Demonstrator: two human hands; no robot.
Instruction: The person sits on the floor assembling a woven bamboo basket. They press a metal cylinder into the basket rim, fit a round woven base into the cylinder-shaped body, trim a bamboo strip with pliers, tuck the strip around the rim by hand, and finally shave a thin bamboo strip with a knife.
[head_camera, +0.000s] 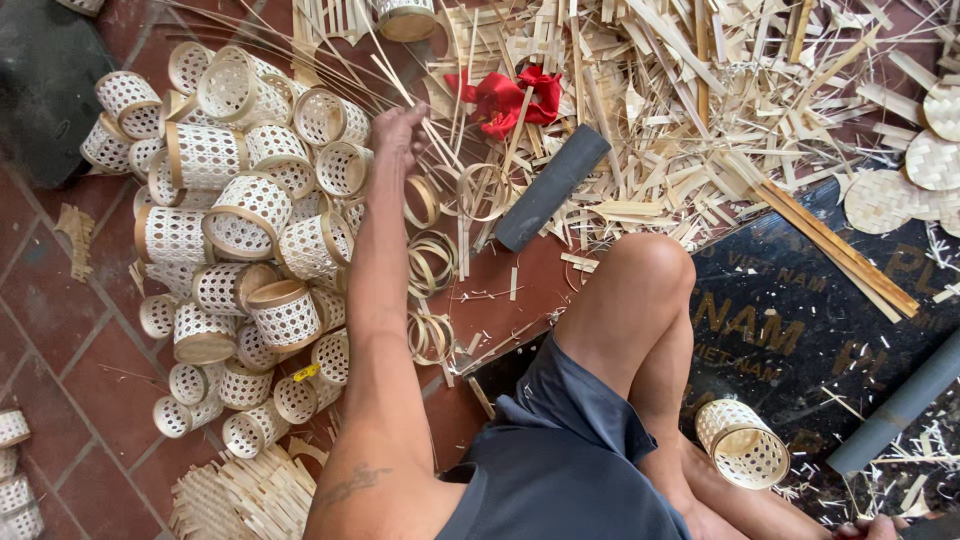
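My left arm stretches forward, and my left hand hovers knuckles-up at the edge of a heap of small woven bamboo baskets. Its fingers curl down among thin bamboo strips, just above a loose bamboo ring. Whether it grips anything is unclear. More bamboo rings lie on the floor along my forearm. Only the fingertips of my right hand show at the bottom edge, and what they hold is hidden. One woven basket lies on its side by my leg.
Bamboo offcuts and splints cover the far floor. A red cloth, a dark flat bar, round woven discs, a black printed sheet and a grey pipe lie around my knee. Red brick floor is on the left.
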